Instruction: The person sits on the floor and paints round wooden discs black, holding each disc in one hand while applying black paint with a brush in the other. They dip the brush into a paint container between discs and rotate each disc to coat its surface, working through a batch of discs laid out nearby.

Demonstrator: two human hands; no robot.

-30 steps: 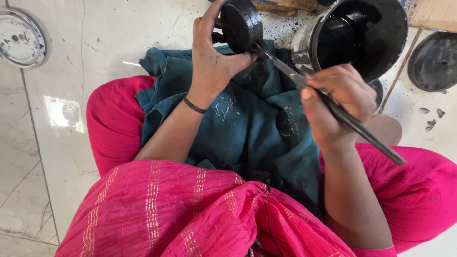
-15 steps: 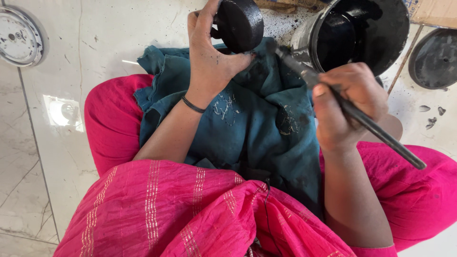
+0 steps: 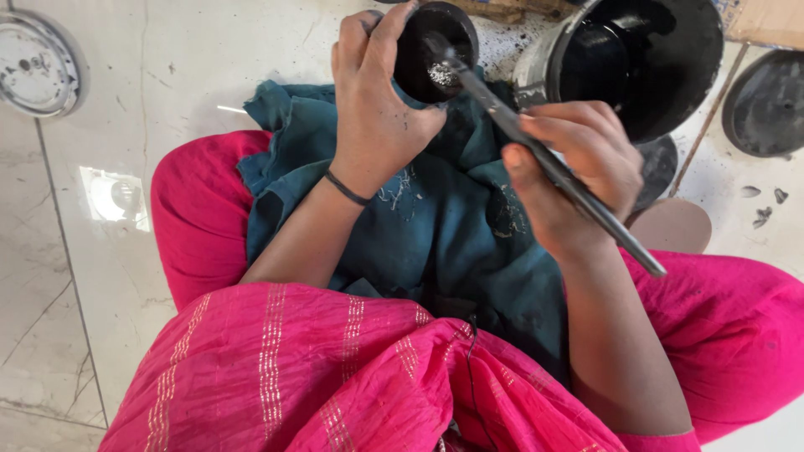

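Far left on the white marble floor (image 3: 109, 276): one round silver disc (image 3: 29, 63), well clear of me. One teal cloth (image 3: 435, 243) spread across my lap, over the pink trousers (image 3: 201, 209), smudged with pale marks.

Left hand (image 3: 377, 109): fingers clenched around one small round black cup (image 3: 435, 50), held up above the cloth with its open face turned toward me. Cup is matte black all over, with a shiny grey fleck patch inside. One thin dark band on that wrist.

One long dark brush (image 3: 553, 167): its tip sits inside the cup, touching the inner face; the handle runs down and right through my right hand (image 3: 578, 176). Right fingers wrapped tight on the shaft near its middle; the butt end sticks out past the wrist.

Behind the right hand: one large metal vessel (image 3: 645, 59), black-coated, lying on its side, partly blocked by hand and brush. One dark disc (image 3: 657, 167) just below it, mostly hidden. Far right: one more black disc (image 3: 766, 105) on the floor, a few dark flakes (image 3: 766, 205) near it. Black specks dirty the floor near the cup.
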